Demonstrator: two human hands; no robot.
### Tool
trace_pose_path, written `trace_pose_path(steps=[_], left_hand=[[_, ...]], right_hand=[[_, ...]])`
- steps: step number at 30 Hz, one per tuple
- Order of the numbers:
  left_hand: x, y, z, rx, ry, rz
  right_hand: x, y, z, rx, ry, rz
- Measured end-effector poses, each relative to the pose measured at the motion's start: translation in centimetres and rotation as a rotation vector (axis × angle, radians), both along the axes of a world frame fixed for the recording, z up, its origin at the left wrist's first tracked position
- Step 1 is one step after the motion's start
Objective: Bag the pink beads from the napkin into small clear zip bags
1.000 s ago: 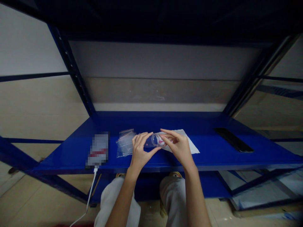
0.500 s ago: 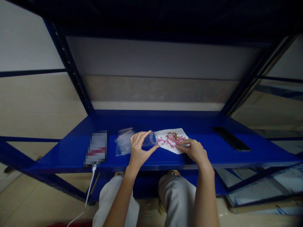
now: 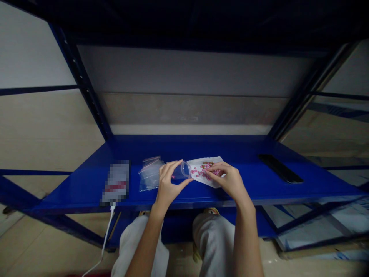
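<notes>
Clear cup (image 3: 182, 170): one, thin-walled by its look, tipped on its side on or just above the blue shelf (image 3: 184, 146), open mouth to the right at the left edge of a white sheet (image 3: 211, 184). At least one pink spot shows through the wall.

Left hand (image 3: 170, 182): holding the cup, thumb on the near side, fingers over the far side.

Right hand (image 3: 229, 179): over the right part of the sheet, thumb and fingers narrowed to a small gap among the beads; whether a bead is pinched, cannot tell.

Pink beads (image 3: 196, 170): many, small, round, loose on the sheet, some just beside the cup mouth. Judged light, hard and smooth, apt to roll or slip; best taken singly, fingertip and thumb across the middle.

Brown pieces (image 3: 205, 164): several, mixed in at the far side of the beads; material too small to tell.

Cup, handling: judged light and slick, likely to flex if squeezed; best held lightly around the body, rim left free.

Clear bags (image 3: 150, 175): overlapping flat, left of the cup; probably limp and slippery, best lifted by an edge.

Dark flat device (image 3: 281, 168): far right, well apart.
</notes>
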State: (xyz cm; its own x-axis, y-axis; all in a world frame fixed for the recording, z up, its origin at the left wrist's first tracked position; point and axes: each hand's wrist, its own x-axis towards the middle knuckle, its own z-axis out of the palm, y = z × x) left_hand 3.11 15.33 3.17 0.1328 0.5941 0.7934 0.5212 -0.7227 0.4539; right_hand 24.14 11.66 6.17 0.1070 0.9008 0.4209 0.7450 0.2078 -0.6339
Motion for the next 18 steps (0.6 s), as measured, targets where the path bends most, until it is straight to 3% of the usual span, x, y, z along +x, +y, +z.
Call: trace_pose_path(steps=[4,10,14,18], left_hand=[[0.1,0.1,-0.1,-0.007,0.011,0.000],[0.2,0.2,-0.3,-0.013,0.030,-0.018],[0.1,0.2,-0.3,-0.005,0.026,-0.016],[0.1,0.1,-0.2,-0.013,0.019,0.002]], right_hand=[[-3.2,0.4,1.1,0.155,0.096,0.163],[-5.3,1.2,0.7,0.177,0.110,0.263],[-4.3,1.1,0.6,0.173,0.130,0.241],[-2.2,1.0,0.5,0.141,0.100,0.110]])
